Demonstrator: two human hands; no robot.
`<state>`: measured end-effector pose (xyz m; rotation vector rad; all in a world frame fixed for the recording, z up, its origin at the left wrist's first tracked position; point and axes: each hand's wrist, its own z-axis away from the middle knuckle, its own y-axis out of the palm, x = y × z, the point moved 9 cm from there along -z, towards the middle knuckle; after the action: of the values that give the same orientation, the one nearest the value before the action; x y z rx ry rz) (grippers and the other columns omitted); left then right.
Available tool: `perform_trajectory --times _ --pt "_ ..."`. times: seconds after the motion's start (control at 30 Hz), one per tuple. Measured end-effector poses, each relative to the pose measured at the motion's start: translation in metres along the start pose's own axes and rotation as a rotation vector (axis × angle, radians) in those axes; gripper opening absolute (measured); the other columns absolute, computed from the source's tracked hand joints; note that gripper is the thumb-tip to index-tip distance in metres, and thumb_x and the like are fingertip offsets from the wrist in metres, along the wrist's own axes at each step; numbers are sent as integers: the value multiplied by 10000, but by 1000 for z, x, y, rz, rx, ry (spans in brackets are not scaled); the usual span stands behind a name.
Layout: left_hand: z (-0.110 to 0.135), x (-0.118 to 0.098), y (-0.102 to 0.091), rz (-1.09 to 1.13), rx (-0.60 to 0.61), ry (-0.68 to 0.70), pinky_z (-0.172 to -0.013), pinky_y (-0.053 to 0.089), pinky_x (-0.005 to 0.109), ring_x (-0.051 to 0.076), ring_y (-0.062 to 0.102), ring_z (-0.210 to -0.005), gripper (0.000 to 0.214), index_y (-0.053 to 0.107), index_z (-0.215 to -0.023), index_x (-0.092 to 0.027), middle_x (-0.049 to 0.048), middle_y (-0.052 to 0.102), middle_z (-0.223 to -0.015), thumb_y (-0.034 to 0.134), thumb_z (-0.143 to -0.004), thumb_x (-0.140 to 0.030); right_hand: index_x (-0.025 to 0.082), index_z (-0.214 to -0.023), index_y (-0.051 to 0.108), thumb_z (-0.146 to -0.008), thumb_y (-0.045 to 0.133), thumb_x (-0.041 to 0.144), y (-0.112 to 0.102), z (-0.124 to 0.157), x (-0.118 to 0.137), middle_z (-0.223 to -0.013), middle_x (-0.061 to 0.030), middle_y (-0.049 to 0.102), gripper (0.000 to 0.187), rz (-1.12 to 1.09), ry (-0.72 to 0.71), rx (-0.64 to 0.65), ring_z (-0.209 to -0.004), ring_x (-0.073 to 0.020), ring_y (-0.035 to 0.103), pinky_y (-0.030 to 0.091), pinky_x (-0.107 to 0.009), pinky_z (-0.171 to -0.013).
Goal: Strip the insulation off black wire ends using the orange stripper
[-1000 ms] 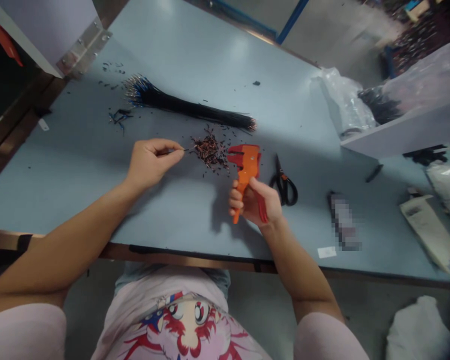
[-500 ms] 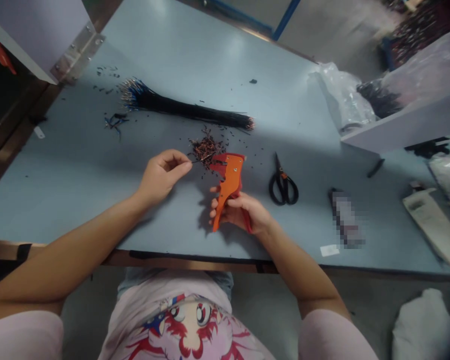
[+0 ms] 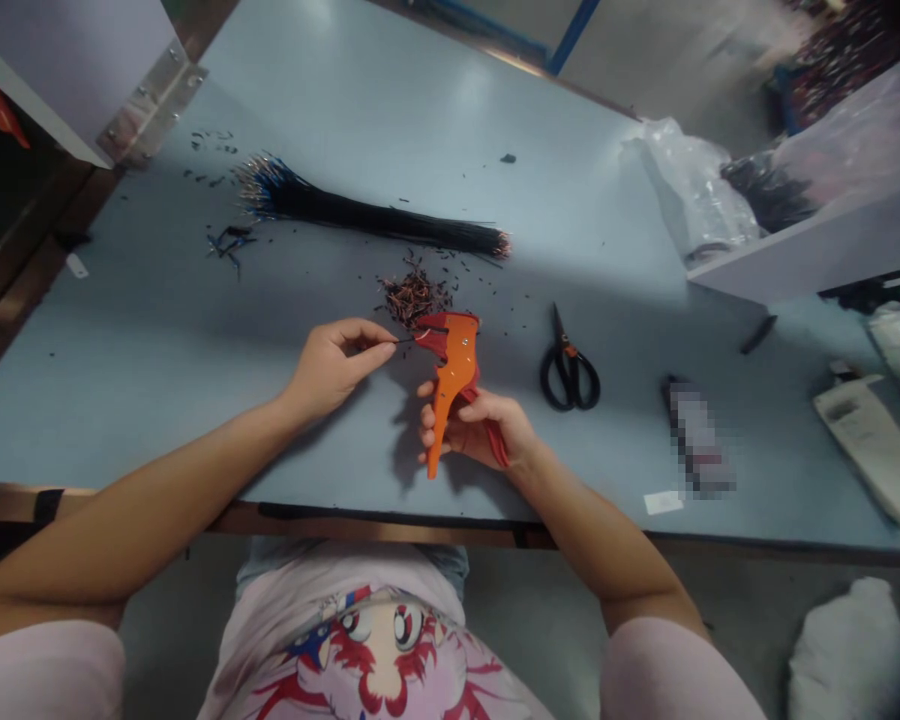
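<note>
My right hand (image 3: 476,430) is wrapped round the handles of an orange wire stripper (image 3: 450,375), held upright over the grey-blue table (image 3: 157,330). My left hand (image 3: 337,362) pinches a short thin dark wire (image 3: 403,340) whose tip sits in the stripper's red jaws. Just behind the jaws lies a small pile of stripped wire scraps (image 3: 412,295). Farther back lies a long bundle of black wires (image 3: 375,218) with blue and bare ends at its left.
Black scissors (image 3: 568,365) lie to the right of the stripper. A clear plastic bag (image 3: 694,195) and a white shelf board (image 3: 802,250) with dark parts stand at the back right. A blurred dark object (image 3: 694,435) and a cardboard piece (image 3: 870,455) lie at the right.
My left hand has moved right and nearer with the wire. My right hand has brought the stripper left and down until its jaws meet the wire's tip.
</note>
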<state>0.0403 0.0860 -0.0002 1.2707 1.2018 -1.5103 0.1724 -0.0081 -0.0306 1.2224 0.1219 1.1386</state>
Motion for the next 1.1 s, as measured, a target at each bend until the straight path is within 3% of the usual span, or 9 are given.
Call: perform_trajectory --times 0.33,0.5,0.8,1.1 --pt "1 -5 -1 -47 -9 55 -703 462 240 124 592 -703 155 678 -765 -167 19 678 -749 683 -707 -310 115 -1064 508 -677 481 155 8 2 -2 -844 -71 645 390 -16 18 59 -754 -223 643 536 -481 -729" --pt "13 -16 8 -70 19 103 -749 456 255 134 600 -752 113 673 -768 -171 16 675 -771 661 -740 -279 146 -1008 483 -713 514 197 13 5 -3 -817 -55 626 301 -17 -21 79 -729 -203 627 534 -516 -729" --pt "31 -4 42 130 187 -37 -885 447 323 169 618 -895 122 692 -840 -183 43 689 -903 637 -773 -269 169 -952 455 -736 584 293 26 10 -16 -781 -46 601 281 -7 -1 195 -690 -200 619 529 -540 -714" --pt "31 -1 45 170 217 -23 -894 449 333 174 627 -905 127 698 -829 -185 50 697 -918 663 -755 -282 164 -967 469 -751 594 390 25 10 -20 -749 -37 587 337 24 13 182 -647 -188 607 537 -542 -698"
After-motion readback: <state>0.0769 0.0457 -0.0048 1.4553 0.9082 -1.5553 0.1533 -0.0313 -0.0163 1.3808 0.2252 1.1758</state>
